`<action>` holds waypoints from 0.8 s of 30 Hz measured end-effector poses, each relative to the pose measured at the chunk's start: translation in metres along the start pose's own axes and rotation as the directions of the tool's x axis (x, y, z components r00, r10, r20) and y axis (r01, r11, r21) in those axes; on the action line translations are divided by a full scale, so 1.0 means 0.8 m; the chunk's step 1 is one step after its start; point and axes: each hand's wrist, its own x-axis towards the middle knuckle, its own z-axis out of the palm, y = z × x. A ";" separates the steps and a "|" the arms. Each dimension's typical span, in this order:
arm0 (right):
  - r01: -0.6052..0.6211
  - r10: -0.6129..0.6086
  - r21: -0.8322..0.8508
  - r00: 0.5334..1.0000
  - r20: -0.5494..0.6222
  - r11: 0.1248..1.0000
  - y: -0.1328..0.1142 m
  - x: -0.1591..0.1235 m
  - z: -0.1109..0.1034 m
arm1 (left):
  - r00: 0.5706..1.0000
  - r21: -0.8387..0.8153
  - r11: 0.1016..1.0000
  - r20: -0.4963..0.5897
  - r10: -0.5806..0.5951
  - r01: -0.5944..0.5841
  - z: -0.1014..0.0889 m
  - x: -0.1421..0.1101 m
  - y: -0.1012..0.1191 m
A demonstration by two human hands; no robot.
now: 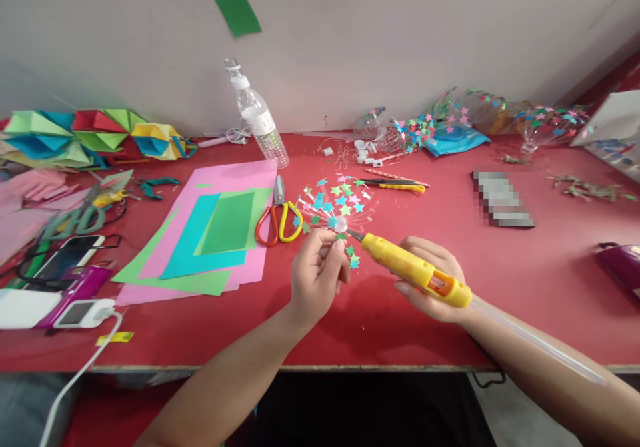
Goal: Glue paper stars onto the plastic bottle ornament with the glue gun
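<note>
My left hand (319,273) is closed in a pinch at the near side of a clear plastic bottle piece (341,224), cut into thin strips that fan out. Small paper stars (345,200) in blue, pink and green cover the strips. A few more stars (353,260) hang just beside my fingertips. My right hand (437,270) is wrapped around a yellow hot glue gun (415,268), with a clear glue stick (540,340) poking from its back end. The gun's metal nozzle points left, close to the base of the bottle piece; whether they touch I cannot tell.
Red-and-yellow-handled scissors (279,223) lie left of my hands, by stacked coloured paper (200,233). A plastic bottle (260,123) stands behind. Pens and a cutter (400,185) lie beyond the gun, a phone (503,200) right. More starred pieces (415,130) line the wall.
</note>
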 end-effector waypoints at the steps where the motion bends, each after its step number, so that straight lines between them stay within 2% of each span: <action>1: -0.001 0.001 0.004 1.000 0.014 1.000 -0.001 -0.001 0.002 | 1.000 0.013 1.000 -0.006 0.012 -0.012 0.000 0.001 0.000; 12: -0.062 0.065 -0.042 0.995 0.071 0.997 -0.002 0.000 0.006 | 0.999 0.109 0.993 0.008 0.043 -0.043 -0.001 0.003 -0.008; 24: -0.091 0.097 -0.076 0.993 0.068 0.993 -0.002 0.000 0.008 | 1.000 0.108 0.994 0.016 0.019 -0.021 -0.003 0.002 -0.008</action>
